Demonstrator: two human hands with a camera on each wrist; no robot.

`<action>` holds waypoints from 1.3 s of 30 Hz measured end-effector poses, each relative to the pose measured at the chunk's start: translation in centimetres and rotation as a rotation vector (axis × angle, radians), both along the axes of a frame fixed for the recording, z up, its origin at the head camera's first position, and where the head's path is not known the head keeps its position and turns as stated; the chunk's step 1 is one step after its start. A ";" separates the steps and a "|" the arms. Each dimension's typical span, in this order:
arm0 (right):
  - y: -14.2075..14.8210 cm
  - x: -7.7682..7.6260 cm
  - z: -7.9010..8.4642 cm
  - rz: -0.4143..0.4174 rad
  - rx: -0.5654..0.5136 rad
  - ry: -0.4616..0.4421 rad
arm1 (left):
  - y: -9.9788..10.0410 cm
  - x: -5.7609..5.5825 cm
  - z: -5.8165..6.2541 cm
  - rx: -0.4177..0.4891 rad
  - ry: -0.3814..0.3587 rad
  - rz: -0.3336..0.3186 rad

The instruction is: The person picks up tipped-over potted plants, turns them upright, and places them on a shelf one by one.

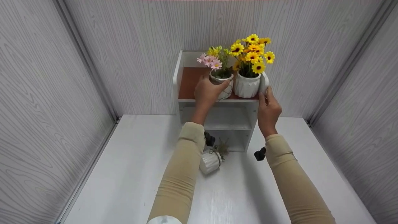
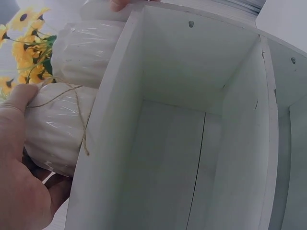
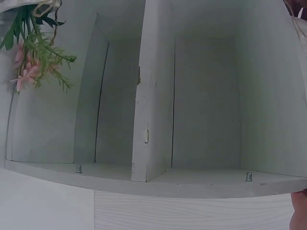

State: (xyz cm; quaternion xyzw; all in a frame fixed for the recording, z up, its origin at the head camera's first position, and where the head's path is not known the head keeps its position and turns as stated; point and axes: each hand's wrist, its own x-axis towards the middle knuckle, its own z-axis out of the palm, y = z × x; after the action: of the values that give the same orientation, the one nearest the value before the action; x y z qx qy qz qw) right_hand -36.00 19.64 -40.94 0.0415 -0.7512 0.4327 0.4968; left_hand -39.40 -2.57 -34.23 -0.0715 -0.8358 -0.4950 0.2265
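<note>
My left hand (image 1: 207,90) grips a white flower pot (image 1: 226,91) with pink and yellow flowers, thumb across its front and fingers round its far side. The pot is on the brown top of a small white shelf (image 1: 217,101), and twine hangs down its front in the left wrist view. Right beside it on the same top stands another white pot (image 1: 247,87) full of yellow daisies. My right hand (image 1: 269,109) pinches the shelf's right side panel (image 1: 264,83) near that pot. In the right wrist view only a bit of this hand (image 3: 298,211) shows.
A third white pot (image 1: 210,162) with twine and small flowers (image 3: 29,69) lies tipped on the white table (image 1: 140,174) before the shelf's lower compartment (image 1: 236,140). Grey wood-grain walls (image 1: 140,56) enclose the table at the back and both sides.
</note>
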 end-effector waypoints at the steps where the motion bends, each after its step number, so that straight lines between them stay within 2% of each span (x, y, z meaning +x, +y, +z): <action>1: 0.0 0.0 -0.1 -0.002 0.001 0.005 | 0.1 -0.1 0.0 -0.001 0.000 -0.002; 4: 0.0 -0.1 -0.2 -0.013 0.022 0.012 | 0.2 -0.3 0.0 -0.004 -0.011 -0.005; 11: -0.1 0.1 0.0 -0.011 0.045 -0.034 | 0.4 -0.5 0.1 0.001 -0.049 -0.033; 18: 0.0 0.1 0.0 -0.010 0.054 -0.074 | 0.5 -0.9 0.3 -0.018 -0.058 -0.020; 27: -0.2 0.0 0.2 -0.020 0.059 -0.042 | 0.5 -1.2 0.3 0.014 -0.034 -0.031; 31: -0.4 0.0 0.2 -0.016 0.086 -0.030 | 0.4 -1.4 0.2 0.037 -0.053 -0.028; 36: -0.4 0.1 0.2 -0.024 0.086 -0.041 | 0.3 -1.2 0.1 0.072 -0.070 -0.069; 39: -0.3 0.2 0.2 -0.017 0.072 -0.055 | 0.3 -0.9 0.0 0.105 -0.054 -0.105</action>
State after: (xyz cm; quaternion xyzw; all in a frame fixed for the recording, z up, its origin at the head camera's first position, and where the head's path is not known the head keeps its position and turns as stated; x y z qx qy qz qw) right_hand -35.75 19.30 -40.71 0.0410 -0.7801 0.4021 0.4776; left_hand -40.30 -2.24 -34.24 -0.0900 -0.8095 -0.5512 0.1812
